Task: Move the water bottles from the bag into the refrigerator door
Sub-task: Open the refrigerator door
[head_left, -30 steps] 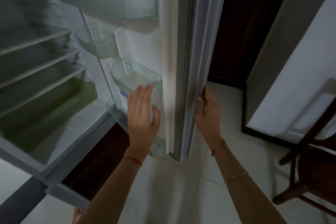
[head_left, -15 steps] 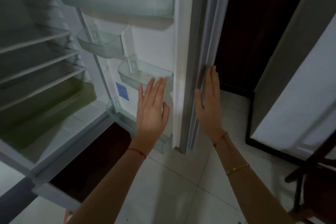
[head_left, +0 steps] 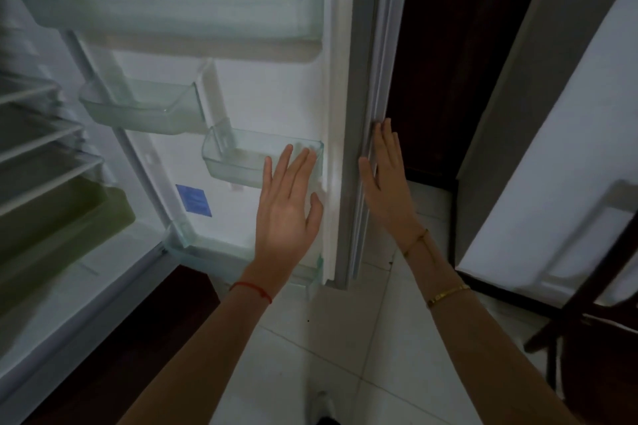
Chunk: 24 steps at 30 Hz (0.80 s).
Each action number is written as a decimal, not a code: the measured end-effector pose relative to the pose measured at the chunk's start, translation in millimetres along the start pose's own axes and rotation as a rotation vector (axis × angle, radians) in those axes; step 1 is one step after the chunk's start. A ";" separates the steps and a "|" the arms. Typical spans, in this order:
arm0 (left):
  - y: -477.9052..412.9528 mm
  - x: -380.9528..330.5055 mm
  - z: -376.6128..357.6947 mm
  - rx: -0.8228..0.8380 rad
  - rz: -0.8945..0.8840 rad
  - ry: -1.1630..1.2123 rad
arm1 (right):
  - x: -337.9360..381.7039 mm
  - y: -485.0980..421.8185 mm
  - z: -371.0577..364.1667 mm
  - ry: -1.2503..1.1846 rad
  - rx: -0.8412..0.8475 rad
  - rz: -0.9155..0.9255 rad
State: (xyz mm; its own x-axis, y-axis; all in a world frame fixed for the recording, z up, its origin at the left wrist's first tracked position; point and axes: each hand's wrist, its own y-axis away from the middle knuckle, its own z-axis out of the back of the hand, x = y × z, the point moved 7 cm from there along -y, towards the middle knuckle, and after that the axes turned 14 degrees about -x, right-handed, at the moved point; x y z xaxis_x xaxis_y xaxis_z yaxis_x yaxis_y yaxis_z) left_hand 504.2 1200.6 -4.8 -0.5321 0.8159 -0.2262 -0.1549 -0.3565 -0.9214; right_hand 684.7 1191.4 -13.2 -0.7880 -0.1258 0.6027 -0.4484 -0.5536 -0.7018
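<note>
Fingers [head_left: 283, 166] of the left hand [head_left: 286, 214] are straight and slightly spread, gripping nothing. Their tips sit over the front of the right bin [head_left: 234, 166], and I can't tell whether they touch it. Right hand [head_left: 386, 183], at 3 o'clock from the left, lies flat with its fingers [head_left: 386, 138] close together, laid along the outer edge of the door [head_left: 262, 97], thumb alongside, nothing held. So I've got two flat, bare hands, one on either side of that edge.

The door stands wide open, inner face toward me, filling the view from 10 to 12 o'clock. Up at 11 o'clock runs the wide top bin [head_left: 172, 15]. Below it comes the left bin [head_left: 145, 110], then the right bin a step lower, and the bottom bin [head_left: 214, 259] sits down by the left wrist. A blue sticker [head_left: 193, 200] is on the liner at 9 o'clock from the left hand.

Over at 9 o'clock I get the fridge shelves [head_left: 34, 134], with a green drawer [head_left: 58, 217] beneath them. There's a red string [head_left: 250, 288] on the left wrist and a gold bracelet [head_left: 447, 293] on the right. White floor [head_left: 328, 338] tiles show at 6 o'clock, and a dark chair [head_left: 587, 338] at 4 o'clock.
</note>
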 end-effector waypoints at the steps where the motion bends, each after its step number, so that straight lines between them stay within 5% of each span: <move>1: -2.8 1.3 -7.4 -0.007 0.008 0.020 | -5.4 -6.2 -2.8 -0.002 0.003 -0.008; 24: -66.7 31.4 -173.0 0.002 0.038 -0.175 | -100.0 -153.9 -84.7 -0.160 0.055 -0.151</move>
State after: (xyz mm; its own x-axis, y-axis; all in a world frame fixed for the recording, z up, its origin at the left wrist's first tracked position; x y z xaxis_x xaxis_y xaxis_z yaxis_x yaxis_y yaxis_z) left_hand 641.8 1328.8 -5.1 -0.6741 0.7104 -0.2022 -0.1338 -0.3867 -0.9125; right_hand 796.8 1358.9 2.4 -0.6347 -0.1642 0.7551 -0.5293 -0.6195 -0.5797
